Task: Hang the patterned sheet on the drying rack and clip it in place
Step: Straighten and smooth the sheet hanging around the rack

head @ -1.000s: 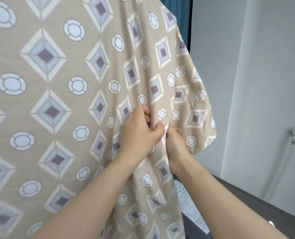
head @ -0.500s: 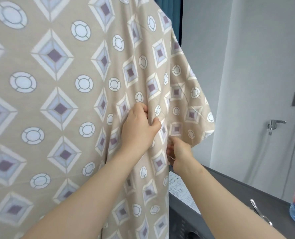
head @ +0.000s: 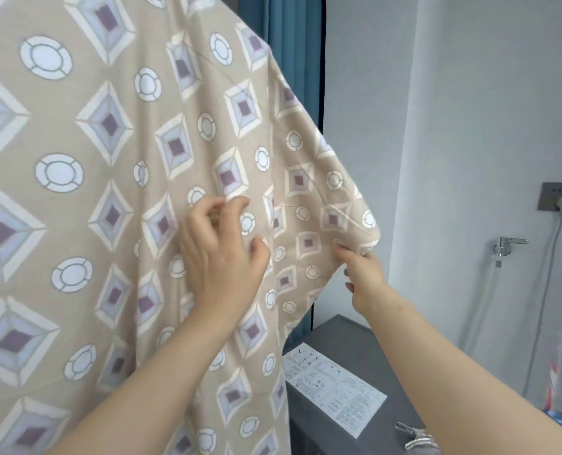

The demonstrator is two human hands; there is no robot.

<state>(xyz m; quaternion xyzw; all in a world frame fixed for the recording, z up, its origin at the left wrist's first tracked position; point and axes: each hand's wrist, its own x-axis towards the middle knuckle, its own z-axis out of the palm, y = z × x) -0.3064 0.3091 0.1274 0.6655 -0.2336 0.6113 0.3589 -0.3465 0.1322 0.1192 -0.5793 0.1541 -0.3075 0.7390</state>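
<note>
Diamonds and white rings cover the beige patterned sheet (head: 109,152). The right hand (head: 365,277) pinches its right corner with the fingers; the left hand (head: 220,257) has fingers loosely curled, gripping nothing.

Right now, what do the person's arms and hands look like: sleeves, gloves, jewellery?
The left hand and right hand are ungloved, with no rings or watch seen. The forearms are bare, no sleeves in view. Two right-hand nails look painted dark grey.

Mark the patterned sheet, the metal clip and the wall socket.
patterned sheet (head: 110,124), head view, on a printed diamond.
metal clip (head: 417,440), head view, on its silver body.
wall socket (head: 550,197), head view, on its grey plate.
</note>
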